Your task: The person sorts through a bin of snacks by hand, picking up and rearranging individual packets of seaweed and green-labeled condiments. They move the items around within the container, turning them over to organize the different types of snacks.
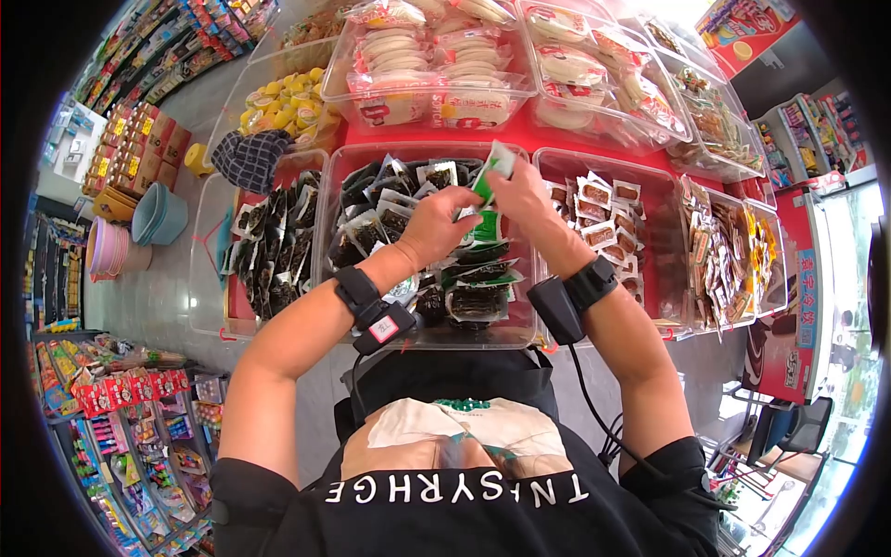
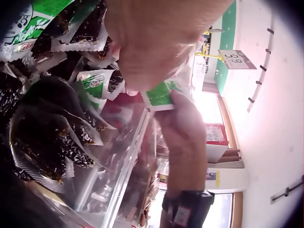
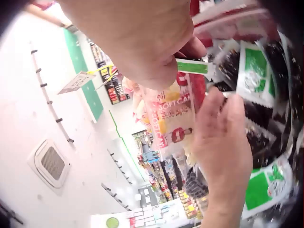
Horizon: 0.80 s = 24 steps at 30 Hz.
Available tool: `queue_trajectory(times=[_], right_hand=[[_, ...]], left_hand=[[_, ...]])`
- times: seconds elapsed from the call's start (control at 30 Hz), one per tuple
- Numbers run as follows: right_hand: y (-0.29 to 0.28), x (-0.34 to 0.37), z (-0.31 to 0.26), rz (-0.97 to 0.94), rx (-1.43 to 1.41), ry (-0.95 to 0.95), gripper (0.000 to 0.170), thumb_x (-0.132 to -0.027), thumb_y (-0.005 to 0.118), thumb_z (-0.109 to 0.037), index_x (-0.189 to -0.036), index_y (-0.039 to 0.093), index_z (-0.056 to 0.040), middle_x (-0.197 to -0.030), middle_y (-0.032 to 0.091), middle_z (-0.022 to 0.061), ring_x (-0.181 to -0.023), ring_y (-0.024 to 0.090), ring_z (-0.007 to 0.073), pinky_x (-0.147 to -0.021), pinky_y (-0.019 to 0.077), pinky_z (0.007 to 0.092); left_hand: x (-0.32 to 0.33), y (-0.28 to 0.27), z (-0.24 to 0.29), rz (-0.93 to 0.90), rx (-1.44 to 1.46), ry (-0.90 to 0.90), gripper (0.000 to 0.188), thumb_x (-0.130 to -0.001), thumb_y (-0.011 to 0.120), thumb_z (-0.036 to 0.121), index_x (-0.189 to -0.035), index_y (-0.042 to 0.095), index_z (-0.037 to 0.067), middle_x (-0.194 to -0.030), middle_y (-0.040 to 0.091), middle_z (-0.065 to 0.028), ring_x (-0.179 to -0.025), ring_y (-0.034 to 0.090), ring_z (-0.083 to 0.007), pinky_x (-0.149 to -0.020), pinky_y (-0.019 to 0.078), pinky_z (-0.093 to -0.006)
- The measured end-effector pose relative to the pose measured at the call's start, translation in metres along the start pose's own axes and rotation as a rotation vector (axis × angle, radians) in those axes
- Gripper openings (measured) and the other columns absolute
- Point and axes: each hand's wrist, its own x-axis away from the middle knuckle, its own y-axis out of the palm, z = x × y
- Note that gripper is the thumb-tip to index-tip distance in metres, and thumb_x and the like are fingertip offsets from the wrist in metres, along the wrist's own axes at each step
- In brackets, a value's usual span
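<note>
Over the clear bin [image 1: 436, 146] of dark packets [image 1: 475, 302], near its far right corner, the right hand [image 1: 526, 200] pinches a green-and-white packet [image 1: 499, 163] — the left hand [image 1: 440, 228] is close by, fingers loosely bent, gripping nothing I can see. I'd judge this the handling of a single raised packet; setting it down would call for lowering it, then easing the right fingers apart

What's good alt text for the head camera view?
A person's right hand grips a green packet above a clear bin of dark packets, with the left hand, loosely open, just beside it. More bins stand around, stocked shelves beyond.
</note>
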Motion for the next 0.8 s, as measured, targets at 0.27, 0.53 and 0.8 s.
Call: queue_trajectory(times=[0.27,0.53,0.8], right_hand=[[-0.029,0.003,-0.013,-0.037,0.431,-0.284,0.027,-0.077,0.051,-0.012,-0.103,0.048,-0.0095,-0.086,0.059,0.0183,-0.083,0.056,0.0387,-0.073,0.0433,0.0430],[-0.010,0.019,0.008,-0.120,0.566,-0.686,0.016,-0.072,0.055,-0.009,-0.088,0.055,-0.0099,-0.081,0.060,0.0088,-0.077,0.058,0.0276,-0.064,0.0455,0.0378],[0.017,0.018,0.032,-0.148,0.710,-0.582,0.021,-0.071,0.051,-0.005,-0.088,0.058,-0.0138,-0.086,0.055,0.0070,-0.084,0.056,0.0261,-0.068,0.0467,0.0359]], left_hand=[[0.002,0.027,-0.027,-0.145,-0.398,-0.255,0.020,-0.071,0.063,0.014,-0.088,0.059,0.004,-0.086,0.056,-0.0130,-0.085,0.054,-0.0323,-0.072,0.0429,-0.0399],[-0.009,0.001,-0.034,0.068,-0.391,-0.188,0.008,-0.067,0.061,0.007,-0.071,0.058,0.002,-0.074,0.056,-0.0154,-0.072,0.055,-0.0321,-0.064,0.0434,-0.0387],[-0.009,-0.023,-0.065,0.269,-0.204,-0.327,0.009,-0.075,0.059,0.005,-0.075,0.053,-0.001,-0.064,0.057,-0.0091,-0.049,0.057,-0.0170,-0.043,0.0447,-0.0291]])
